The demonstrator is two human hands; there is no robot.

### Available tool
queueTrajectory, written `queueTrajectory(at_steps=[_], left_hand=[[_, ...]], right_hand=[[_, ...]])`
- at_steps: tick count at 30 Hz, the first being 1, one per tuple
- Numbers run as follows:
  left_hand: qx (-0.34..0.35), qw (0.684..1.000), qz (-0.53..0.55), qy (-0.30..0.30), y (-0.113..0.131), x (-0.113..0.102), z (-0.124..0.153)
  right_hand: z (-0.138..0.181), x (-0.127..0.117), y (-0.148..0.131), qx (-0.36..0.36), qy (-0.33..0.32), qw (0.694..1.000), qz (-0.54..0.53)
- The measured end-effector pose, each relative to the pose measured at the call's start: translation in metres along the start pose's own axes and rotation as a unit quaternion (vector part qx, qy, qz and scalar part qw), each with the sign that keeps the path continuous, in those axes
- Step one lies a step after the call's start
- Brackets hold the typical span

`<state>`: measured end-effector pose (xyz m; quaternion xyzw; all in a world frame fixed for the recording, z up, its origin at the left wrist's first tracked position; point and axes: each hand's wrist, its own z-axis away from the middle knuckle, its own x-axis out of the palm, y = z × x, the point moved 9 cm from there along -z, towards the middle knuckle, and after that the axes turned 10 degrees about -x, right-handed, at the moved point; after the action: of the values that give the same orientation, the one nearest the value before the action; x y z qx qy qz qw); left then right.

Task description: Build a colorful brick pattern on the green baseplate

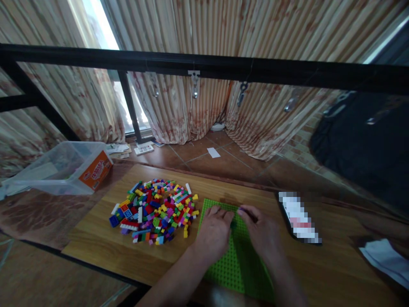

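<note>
A green studded baseplate (223, 273) lies on the wooden board under both of my hands. My left hand (214, 228) rests over its far left part with fingers curled down and close together; whatever lies under the fingertips is hidden. Just to the right, my right hand (260, 228) pinches a small dark purple brick (242, 209) between thumb and fingers at the plate's far edge. A wide pile of loose coloured toy bricks (159, 209) spreads to the left of the baseplate, close to my left hand.
A phone (298, 219) with a blurred screen lies right of the baseplate. White paper (386, 258) sits at the far right. A clear plastic tub (64, 166) with an orange label stands at the left. A black metal rail (217, 66) with hanging clips crosses behind.
</note>
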<state>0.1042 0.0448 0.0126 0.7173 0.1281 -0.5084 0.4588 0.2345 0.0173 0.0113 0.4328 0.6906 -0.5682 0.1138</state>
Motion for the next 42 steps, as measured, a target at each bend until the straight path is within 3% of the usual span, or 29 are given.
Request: queueTrajectory(at_steps=[4,8,13,15,19,22,31,42], left_hand=[[0.003,0.999,-0.034,-0.011,0.007,0.007,-0.004],[-0.006,1.0,0.02,-0.001,-0.001,-0.005,0.001],[-0.177,0.971,0.143,0.072,-0.058,-0.044,0.007],[-0.213,0.961,0.163,0.066,-0.068,-0.05,0.008],[-0.213,0.964,0.157,-0.017,-0.058,-0.037,0.011],[-0.2,0.968,0.143,-0.047,-0.048,-0.027,0.015],[-0.219,0.963,0.153,-0.039,-0.051,-0.024,0.018],[-0.201,0.974,0.085,-0.067,-0.045,-0.016,0.018]], right_hand=[[0.001,-0.004,0.004,0.006,-0.002,1.0,0.02],[0.0,-0.003,0.005,-0.005,-0.006,1.0,0.021],[0.003,0.019,-0.007,-0.044,-0.038,0.998,0.016],[0.004,0.029,-0.014,-0.065,-0.048,0.997,0.018],[0.006,0.043,-0.018,-0.071,-0.072,0.994,0.029],[0.007,0.044,-0.019,-0.068,-0.084,0.994,0.024],[0.009,0.038,-0.011,-0.061,-0.103,0.993,0.004],[0.007,0.043,-0.017,-0.077,-0.129,0.989,0.005]])
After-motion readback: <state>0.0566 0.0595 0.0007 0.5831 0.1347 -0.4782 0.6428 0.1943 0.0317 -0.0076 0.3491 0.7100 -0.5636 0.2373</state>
